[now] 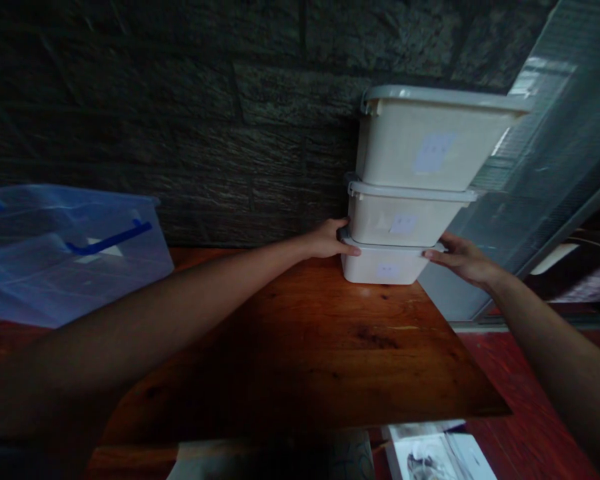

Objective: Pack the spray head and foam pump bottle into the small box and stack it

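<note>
Three lidded white storage boxes stand stacked against the stone wall: a large top box [433, 143], a smaller middle box [403, 217] and the smallest, a bottom box [386, 268], on the wooden table. Each bears a pale label on its front. My left hand [329, 240] grips the left end of the bottom box, thumb over the front of its lid edge. At the opposite end my right hand [461, 257] grips the same box, its thumb on the front of the rim. The fingers behind are partly hidden by the boxes.
A clear plastic bin [130, 267] with a blue handle is at the left. The wooden table [330, 353] ends at the right beside a glassy panel [545, 153]. Below its front edge lies a white printed carton [437, 453] on the red floor [510, 360].
</note>
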Action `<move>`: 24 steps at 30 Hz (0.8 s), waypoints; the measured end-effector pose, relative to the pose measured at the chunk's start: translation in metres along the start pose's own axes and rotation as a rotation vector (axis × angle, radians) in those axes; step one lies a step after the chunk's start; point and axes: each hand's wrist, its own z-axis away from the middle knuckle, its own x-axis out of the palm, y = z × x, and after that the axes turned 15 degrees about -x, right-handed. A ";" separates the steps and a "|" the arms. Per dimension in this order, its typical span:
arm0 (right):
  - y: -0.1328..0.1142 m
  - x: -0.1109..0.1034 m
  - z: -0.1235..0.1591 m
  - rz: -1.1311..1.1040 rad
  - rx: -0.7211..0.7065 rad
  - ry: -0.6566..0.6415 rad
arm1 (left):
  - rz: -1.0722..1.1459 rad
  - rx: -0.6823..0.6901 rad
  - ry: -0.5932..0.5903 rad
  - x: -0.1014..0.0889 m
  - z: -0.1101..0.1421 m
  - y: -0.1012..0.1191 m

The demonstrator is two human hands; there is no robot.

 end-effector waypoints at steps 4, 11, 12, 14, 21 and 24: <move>0.002 0.000 -0.002 -0.006 -0.010 -0.010 | 0.020 -0.029 -0.009 0.001 -0.001 0.002; 0.001 0.001 -0.007 -0.039 -0.035 -0.010 | 0.041 -0.089 -0.017 -0.001 -0.001 0.008; 0.000 0.001 -0.007 -0.044 -0.034 -0.008 | 0.044 -0.098 -0.019 -0.002 -0.001 0.008; -0.001 0.002 -0.008 -0.047 -0.035 -0.005 | 0.051 -0.113 -0.024 -0.002 -0.001 0.009; -0.005 0.005 -0.011 -0.051 -0.042 0.007 | 0.055 -0.139 -0.043 -0.004 -0.006 0.005; -0.006 0.006 -0.011 -0.058 -0.037 0.012 | 0.044 -0.149 -0.031 -0.005 -0.008 0.003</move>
